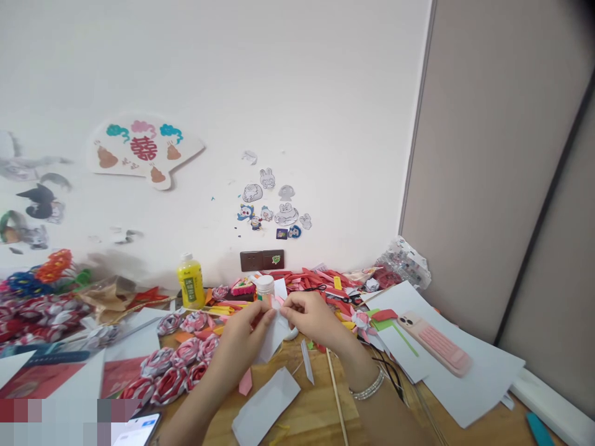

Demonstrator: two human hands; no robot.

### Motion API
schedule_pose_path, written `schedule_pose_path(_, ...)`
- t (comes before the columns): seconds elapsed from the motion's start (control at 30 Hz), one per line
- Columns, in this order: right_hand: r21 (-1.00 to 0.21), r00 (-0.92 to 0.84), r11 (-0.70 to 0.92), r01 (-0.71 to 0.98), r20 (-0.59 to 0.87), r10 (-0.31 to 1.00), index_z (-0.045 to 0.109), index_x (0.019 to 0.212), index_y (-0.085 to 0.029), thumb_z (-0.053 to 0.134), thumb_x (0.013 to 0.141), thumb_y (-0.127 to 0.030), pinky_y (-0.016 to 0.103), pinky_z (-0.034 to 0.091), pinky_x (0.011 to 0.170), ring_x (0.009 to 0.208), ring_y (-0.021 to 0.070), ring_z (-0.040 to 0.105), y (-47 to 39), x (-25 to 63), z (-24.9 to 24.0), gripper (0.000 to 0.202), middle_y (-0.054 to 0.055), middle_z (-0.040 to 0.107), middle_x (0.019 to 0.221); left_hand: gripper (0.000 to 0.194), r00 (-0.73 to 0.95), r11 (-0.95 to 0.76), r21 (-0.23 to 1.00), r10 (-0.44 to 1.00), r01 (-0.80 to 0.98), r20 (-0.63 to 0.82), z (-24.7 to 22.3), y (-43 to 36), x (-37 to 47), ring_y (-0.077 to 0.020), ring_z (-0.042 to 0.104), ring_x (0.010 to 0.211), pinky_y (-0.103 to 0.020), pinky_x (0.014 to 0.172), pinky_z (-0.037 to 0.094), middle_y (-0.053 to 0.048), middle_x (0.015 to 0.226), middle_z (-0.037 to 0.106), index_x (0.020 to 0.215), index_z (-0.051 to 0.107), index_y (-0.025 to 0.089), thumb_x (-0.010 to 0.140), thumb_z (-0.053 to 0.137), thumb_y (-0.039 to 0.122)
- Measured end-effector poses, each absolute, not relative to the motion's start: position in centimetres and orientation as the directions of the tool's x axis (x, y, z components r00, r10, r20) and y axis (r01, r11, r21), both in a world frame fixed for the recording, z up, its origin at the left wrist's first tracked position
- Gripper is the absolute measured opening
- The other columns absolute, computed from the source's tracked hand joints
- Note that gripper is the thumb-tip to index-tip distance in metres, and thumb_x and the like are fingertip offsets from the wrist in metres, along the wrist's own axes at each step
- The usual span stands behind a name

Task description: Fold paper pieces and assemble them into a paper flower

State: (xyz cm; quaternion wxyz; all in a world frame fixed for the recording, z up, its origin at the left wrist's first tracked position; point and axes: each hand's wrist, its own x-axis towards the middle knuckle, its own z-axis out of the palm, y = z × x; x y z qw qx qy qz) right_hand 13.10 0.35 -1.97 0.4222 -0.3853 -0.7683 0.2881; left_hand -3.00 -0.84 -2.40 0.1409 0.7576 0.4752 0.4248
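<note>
Both hands meet over the middle of the cluttered table. My left hand (pixel 248 334) pinches the edge of a white and pink paper piece (pixel 279 296) between thumb and fingers. On the other side of that piece, my right hand (pixel 307 313) is closed on it too, close to my left fingertips. White paper (pixel 272 341) shows below the hands. Behind them stands a white-capped bottle (pixel 265 285), partly hidden. A folded white paper (pixel 266 406) lies on the wood in front, with a thin wooden stick (pixel 337 396) to its right.
Rolled red, pink and white paper flowers (pixel 171 384) lie at the left, near a yellow bottle (pixel 190 282). A phone (pixel 144 430) is at the bottom left. At the right, a pink phone (pixel 437 344) rests on white sheets (pixel 483 365). Red paper strips (pixel 307 280) line the wall.
</note>
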Motion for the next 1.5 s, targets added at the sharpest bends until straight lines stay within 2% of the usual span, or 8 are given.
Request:
schedule_pose_path(0.13,-0.761,-0.325,0.539,0.360,0.439,0.837,0.051,0.064,-0.016,0.047,0.078,-0.023,0.019,0.032,0.048,0.053,0.0089,0.046,0.32,13.13,-1.93,0.016,-0.003,0.050,0.056,0.026,0.183,-0.474,0.694,0.873,0.542,0.452,-2.08,-0.95,-3.06,-0.0156,0.053,0.059,-0.023,0.051,0.038,0.001,0.064,0.059,0.069,0.056,0.019,0.079,0.043,0.040)
schedule_pose_path(0.27,-0.762,-0.333,0.535,0.364,0.430,0.839,0.051,0.064,-0.016,0.047,0.078,-0.022,0.019,0.031,0.048,0.053,0.0091,0.046,0.35,13.20,-1.94,0.016,-0.003,0.049,0.056,0.028,0.177,-0.465,0.722,0.880,0.513,0.441,-2.07,-0.98,-3.09,-0.0156,0.053,0.058,-0.022,0.049,0.038,0.001,0.063,0.059,0.070,0.057,0.019,0.078,0.044,0.041)
schedule_pose_path(0.6,-0.751,-0.366,0.567,0.339,0.450,0.815,0.051,0.066,-0.016,0.045,0.079,-0.022,0.019,0.030,0.048,0.053,0.0089,0.044,0.29,12.91,-2.07,0.016,-0.004,0.047,0.056,0.023,0.169,-0.510,0.611,0.833,0.605,0.527,-2.22,-0.89,-3.16,-0.0153,0.052,0.058,-0.023,0.053,0.039,0.003,0.060,0.056,0.067,0.052,0.021,0.080,0.041,0.036)
schedule_pose_path(0.97,-0.664,-0.376,0.614,0.426,0.488,0.788,0.050,0.063,-0.016,0.044,0.081,-0.024,0.019,0.027,0.048,0.054,0.0089,0.041,0.21,12.64,-2.06,0.021,-0.004,0.046,0.057,0.023,0.211,-0.529,0.646,0.837,0.550,0.505,-2.43,-1.01,-2.69,-0.0149,0.052,0.060,-0.022,0.053,0.039,0.003,0.063,0.057,0.071,0.054,0.021,0.081,0.041,0.037)
schedule_pose_path(1.13,-0.683,-0.369,0.603,0.412,0.480,0.796,0.054,0.067,-0.016,0.046,0.082,-0.028,0.020,0.029,0.049,0.055,0.0095,0.043,0.21,12.65,-2.07,0.021,-0.003,0.050,0.060,0.026,0.192,-0.522,0.627,0.834,0.579,0.518,-2.38,-0.99,-2.89,-0.0146,0.051,0.057,-0.023,0.052,0.038,0.003,0.061,0.057,0.069,0.054,0.021,0.081,0.040,0.038)
schedule_pose_path(1.3,-0.721,-0.353,0.587,0.368,0.476,0.806,0.055,0.067,-0.016,0.047,0.080,-0.024,0.019,0.032,0.051,0.057,0.0096,0.045,0.20,12.96,-1.87,0.017,-0.003,0.051,0.060,0.025,0.153,-0.507,0.672,0.844,0.540,0.515,-2.42,-0.87,-3.07,-0.0146,0.052,0.057,-0.022,0.050,0.038,0.002,0.062,0.059,0.070,0.056,0.020,0.080,0.042,0.038)
schedule_pose_path(1.5,-0.735,-0.367,0.585,0.343,0.468,0.804,0.054,0.069,-0.016,0.045,0.081,-0.024,0.020,0.032,0.051,0.058,0.0101,0.048,0.15,12.88,-2.05,0.016,-0.002,0.053,0.061,0.025,0.207,-0.509,0.666,0.852,0.545,0.481,-2.21,-1.20,-2.77,-0.0154,0.053,0.059,-0.023,0.052,0.039,0.002,0.063,0.060,0.071,0.057,0.020,0.080,0.042,0.038)
